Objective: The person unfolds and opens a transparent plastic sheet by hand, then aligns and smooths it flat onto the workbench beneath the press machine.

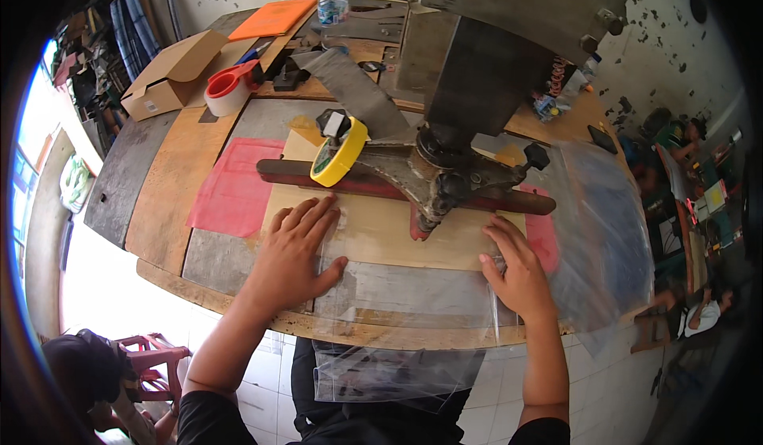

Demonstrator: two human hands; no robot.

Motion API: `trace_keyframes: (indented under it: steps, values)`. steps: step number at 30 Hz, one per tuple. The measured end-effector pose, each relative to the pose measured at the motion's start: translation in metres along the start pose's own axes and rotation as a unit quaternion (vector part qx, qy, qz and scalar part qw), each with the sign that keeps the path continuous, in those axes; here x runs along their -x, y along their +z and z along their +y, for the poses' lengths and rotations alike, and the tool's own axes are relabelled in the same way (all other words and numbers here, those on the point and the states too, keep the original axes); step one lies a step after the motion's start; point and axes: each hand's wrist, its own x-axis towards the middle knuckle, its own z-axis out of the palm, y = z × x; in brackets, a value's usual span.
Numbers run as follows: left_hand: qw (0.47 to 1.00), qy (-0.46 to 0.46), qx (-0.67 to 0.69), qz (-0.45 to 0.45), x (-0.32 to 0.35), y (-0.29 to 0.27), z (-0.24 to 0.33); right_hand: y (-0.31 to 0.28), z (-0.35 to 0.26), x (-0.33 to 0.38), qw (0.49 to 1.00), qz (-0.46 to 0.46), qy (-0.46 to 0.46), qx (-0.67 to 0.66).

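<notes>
My left hand (300,248) lies flat, fingers spread, on the left edge of a clear plastic sheet (405,294). My right hand (515,266) rests at the sheet's right edge with its fingers stretched out and the thumb apart. Under the sheet is a cream-coloured pad (381,234), and the sheet's near part hangs over the table edge above my lap. Just beyond my fingertips, a long dark press bar (509,203) runs crosswise beneath the metal press head (445,167). A yellow tape roll (340,152) hangs on a knob at the bar's left side.
Pink sheets (230,187) lie left and right of the pad. More clear plastic (600,238) covers the table's right side. Behind stand a cardboard box (171,75), a red tape dispenser (230,87), an orange folder (274,18) and a water bottle (332,8). Other people sit at both sides.
</notes>
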Motion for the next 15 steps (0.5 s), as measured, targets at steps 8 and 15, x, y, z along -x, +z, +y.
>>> trace_keyframes:
  steps: [8,15]
  values:
    - [1.0,-0.018,0.019,-0.009,-0.0022,-0.0016,0.0034,0.0004,0.0041,0.0013,1.0,0.007,-0.018,-0.004]
    - [1.0,-0.02,0.013,-0.012,-0.0024,-0.0024,0.0044,0.0001,0.0043,0.0006,1.0,0.008,-0.022,-0.005]
